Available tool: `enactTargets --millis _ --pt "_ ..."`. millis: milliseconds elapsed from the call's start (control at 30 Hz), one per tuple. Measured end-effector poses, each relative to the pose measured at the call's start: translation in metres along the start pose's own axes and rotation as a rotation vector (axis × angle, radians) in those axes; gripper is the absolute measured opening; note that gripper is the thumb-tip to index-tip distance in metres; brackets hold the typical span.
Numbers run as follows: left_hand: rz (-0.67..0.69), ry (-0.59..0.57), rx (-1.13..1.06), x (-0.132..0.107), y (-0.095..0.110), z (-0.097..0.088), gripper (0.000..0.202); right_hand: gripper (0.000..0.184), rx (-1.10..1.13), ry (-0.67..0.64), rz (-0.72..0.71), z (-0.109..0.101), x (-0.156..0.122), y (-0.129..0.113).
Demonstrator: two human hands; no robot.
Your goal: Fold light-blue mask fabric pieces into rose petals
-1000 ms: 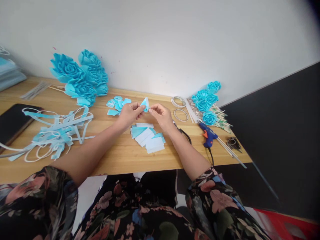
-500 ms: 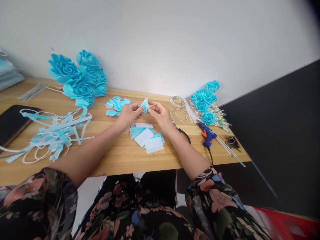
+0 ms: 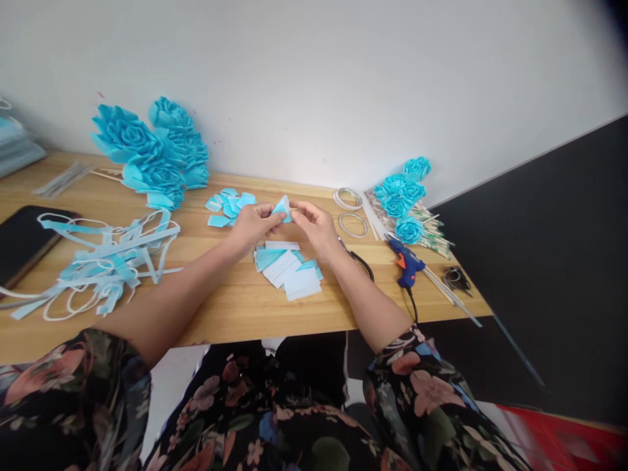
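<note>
A light blue piece of folded fabric (image 3: 281, 208) comes to a point at the top, held up over the middle of the table. My left hand (image 3: 254, 226) pinches its left side between thumb and fingers. At its right edge, the closed thumb and fingers of my right hand (image 3: 314, 226) grip it too. Just below lies a loose pile of white and blue fabric rectangles (image 3: 299, 278). Behind my left hand is a heap of cut blue pieces with angled corners (image 3: 230, 204).
Blue fabric roses (image 3: 161, 150) stand at the back left, above a tangle of strips and elastic loops (image 3: 110, 258) and a dark phone (image 3: 29, 242). To the right are tape rolls (image 3: 353, 224), smaller roses (image 3: 400, 196) on sticks and a blue glue gun (image 3: 407, 261).
Between my fingers the fabric piece has turned slightly, so its point tilts differently and more of its pale face shows. Both hands stay in nearly the same place.
</note>
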State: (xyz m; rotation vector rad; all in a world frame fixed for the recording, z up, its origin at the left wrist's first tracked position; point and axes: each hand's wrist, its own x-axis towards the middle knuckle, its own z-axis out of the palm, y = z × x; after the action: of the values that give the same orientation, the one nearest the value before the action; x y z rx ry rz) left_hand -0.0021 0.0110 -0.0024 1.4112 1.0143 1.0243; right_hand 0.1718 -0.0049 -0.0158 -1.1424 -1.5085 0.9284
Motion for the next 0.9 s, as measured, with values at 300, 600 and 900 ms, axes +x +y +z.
enactTargets --millis 300,600,900 --pt "0.014 -0.182 0.117 -0.002 -0.003 -0.001 0.032 0.025 -0.019 0.001 -0.009 -0.001 0.000 -0.007" --pt "-0.022 -0.221 0.074 0.000 0.002 -0.001 0.028 0.018 -0.165 0.054 -0.132 -0.001 -0.002 -0.008" --pt "-0.133 -0.241 -0.103 -0.002 0.004 -0.004 0.022 0.016 -0.425 0.037 -0.369 -0.006 -0.003 -0.012"
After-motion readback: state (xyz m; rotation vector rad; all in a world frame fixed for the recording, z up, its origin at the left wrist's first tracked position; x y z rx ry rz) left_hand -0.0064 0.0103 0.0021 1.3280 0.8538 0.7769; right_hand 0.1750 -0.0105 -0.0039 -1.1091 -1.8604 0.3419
